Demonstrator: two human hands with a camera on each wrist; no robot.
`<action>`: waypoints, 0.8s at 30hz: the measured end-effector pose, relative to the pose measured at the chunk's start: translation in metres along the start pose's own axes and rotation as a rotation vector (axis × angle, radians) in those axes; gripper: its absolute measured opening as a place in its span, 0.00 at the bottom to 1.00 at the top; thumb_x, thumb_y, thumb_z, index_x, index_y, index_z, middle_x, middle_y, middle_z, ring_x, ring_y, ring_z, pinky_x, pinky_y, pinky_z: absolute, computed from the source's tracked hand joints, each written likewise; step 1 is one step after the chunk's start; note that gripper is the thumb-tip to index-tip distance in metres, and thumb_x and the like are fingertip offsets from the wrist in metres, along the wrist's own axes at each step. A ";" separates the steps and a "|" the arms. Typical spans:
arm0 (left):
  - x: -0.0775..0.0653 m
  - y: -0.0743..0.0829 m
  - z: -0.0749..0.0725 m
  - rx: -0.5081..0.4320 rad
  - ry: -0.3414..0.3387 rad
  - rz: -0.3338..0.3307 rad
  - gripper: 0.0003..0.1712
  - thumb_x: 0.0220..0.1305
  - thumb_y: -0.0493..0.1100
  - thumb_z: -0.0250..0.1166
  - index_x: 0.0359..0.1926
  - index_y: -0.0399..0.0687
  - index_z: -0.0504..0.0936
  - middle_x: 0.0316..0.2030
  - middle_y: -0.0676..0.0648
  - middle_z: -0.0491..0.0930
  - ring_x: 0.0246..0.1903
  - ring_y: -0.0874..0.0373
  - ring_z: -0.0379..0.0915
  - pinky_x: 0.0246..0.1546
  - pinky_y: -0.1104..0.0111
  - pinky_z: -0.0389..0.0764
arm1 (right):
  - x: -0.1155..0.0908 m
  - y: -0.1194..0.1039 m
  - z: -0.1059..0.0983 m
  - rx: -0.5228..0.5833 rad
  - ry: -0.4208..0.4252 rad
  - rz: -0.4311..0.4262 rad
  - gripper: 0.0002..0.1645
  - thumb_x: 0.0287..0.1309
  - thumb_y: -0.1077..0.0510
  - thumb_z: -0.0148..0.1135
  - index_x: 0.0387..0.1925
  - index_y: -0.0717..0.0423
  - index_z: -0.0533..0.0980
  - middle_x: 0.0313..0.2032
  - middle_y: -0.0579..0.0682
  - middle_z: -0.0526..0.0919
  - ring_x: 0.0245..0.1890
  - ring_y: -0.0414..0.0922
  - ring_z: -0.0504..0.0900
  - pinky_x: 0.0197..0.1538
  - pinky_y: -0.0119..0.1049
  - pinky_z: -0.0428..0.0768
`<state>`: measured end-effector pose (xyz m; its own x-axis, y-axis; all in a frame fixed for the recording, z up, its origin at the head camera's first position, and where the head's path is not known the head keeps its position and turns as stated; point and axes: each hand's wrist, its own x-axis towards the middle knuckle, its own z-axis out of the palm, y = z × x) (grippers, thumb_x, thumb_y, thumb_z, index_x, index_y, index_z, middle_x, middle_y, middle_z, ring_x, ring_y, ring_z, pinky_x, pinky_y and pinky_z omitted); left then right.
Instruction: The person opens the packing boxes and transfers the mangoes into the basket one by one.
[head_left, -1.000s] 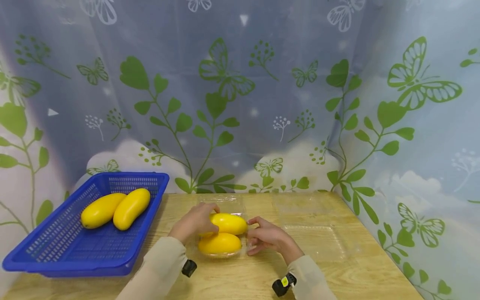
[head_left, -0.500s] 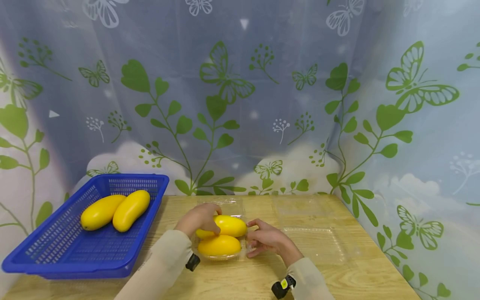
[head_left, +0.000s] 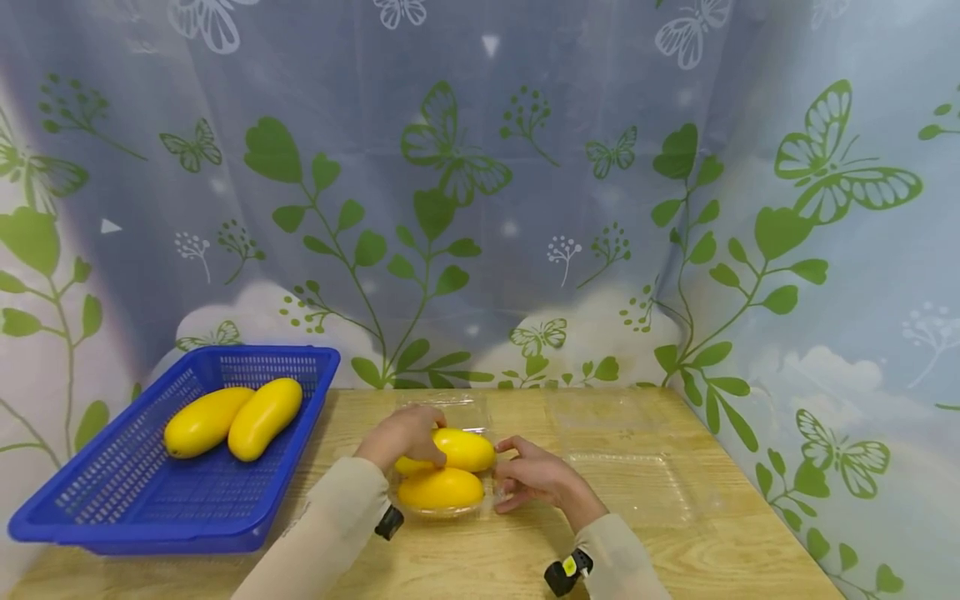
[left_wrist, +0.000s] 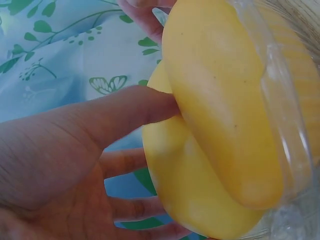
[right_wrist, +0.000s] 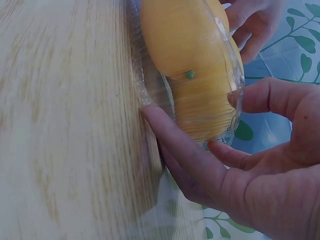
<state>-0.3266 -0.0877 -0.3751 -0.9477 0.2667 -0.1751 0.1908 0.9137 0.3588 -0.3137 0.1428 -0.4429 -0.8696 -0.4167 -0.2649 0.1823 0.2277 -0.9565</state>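
Note:
Two oblong yellow fruits lie side by side in a clear plastic container (head_left: 442, 512) at the front middle of the table. My left hand (head_left: 402, 438) grips the far fruit (head_left: 471, 451); in the left wrist view its thumb (left_wrist: 145, 104) goes between the two fruits and the other fingers reach round the far side. The near fruit (head_left: 440, 489) sits against the container's front wall. My right hand (head_left: 536, 477) holds the container's right end, fingers curled at the rim (right_wrist: 237, 100) and low by the table. One fruit's small green stem end (right_wrist: 189, 74) shows through the plastic.
On the left stands a blue basket (head_left: 142, 537) with two more yellow fruits (head_left: 266, 419) in it. A clear plastic piece (head_left: 457, 404) lies behind the hands. Further clear trays (head_left: 633, 457) lie on the right of the wooden table (head_left: 465, 567). A patterned curtain hangs behind.
My left hand has shifted slightly right along the far fruit, showing more of its left end. My right hand stays at the container's right end.

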 end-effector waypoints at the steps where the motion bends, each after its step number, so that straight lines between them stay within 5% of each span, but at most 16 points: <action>1: 0.000 0.000 0.000 0.000 0.000 -0.001 0.29 0.56 0.47 0.79 0.58 0.49 0.82 0.62 0.43 0.78 0.60 0.45 0.74 0.63 0.47 0.77 | 0.000 0.000 0.000 0.000 0.001 0.001 0.35 0.63 0.66 0.54 0.70 0.65 0.56 0.26 0.49 0.69 0.24 0.41 0.66 0.46 0.52 0.90; 24: -0.003 0.001 0.005 -0.020 0.053 0.028 0.28 0.58 0.45 0.78 0.59 0.44 0.82 0.58 0.43 0.80 0.56 0.47 0.75 0.62 0.49 0.77 | -0.001 -0.001 0.001 -0.005 0.004 0.003 0.35 0.64 0.65 0.53 0.70 0.66 0.56 0.27 0.49 0.69 0.24 0.41 0.66 0.46 0.51 0.90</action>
<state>-0.3219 -0.0863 -0.3788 -0.9544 0.2749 -0.1165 0.2126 0.8997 0.3812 -0.3121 0.1420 -0.4417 -0.8708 -0.4127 -0.2672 0.1826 0.2331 -0.9552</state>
